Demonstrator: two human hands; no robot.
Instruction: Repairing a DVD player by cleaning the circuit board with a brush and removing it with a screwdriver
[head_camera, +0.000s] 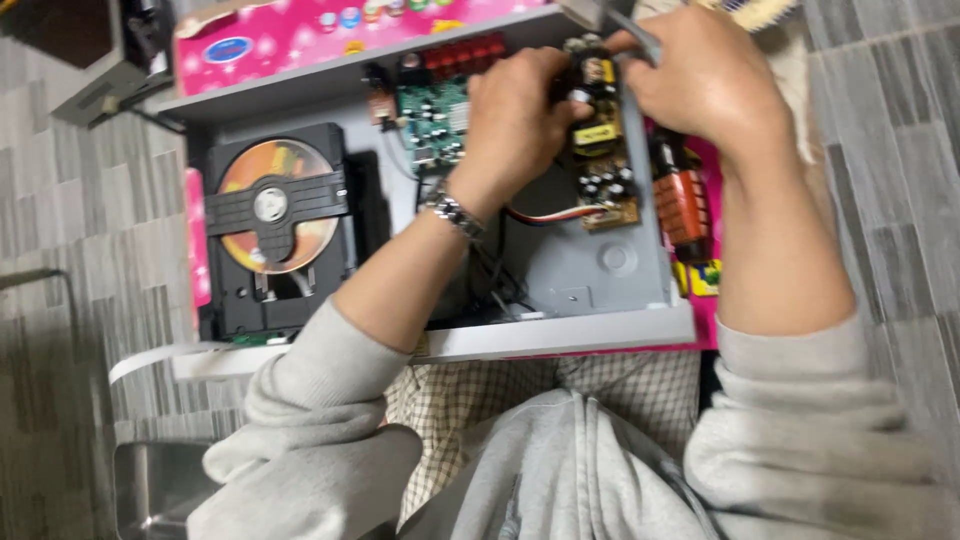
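Observation:
An opened grey disc player chassis (600, 270) lies in front of me. A black disc drive (275, 235) with an orange disc (262, 160) fills its left part. A green circuit board (435, 115) sits at the back. A brown power board (600, 150) with yellow and black parts stands at the right. My left hand (515, 120) reaches in with its fingers resting on the brown board's left edge. My right hand (700, 75) grips a grey tool (640, 40) over the same board. A metal watch (455, 213) is on my left wrist.
A pink patterned box (300, 35) lies under and behind the chassis. An orange part (685, 205) sits just right of the chassis. A white ribbon cable (150, 358) trails off the front left corner. A metal container (155, 485) stands lower left on the grey tiled floor (60, 200).

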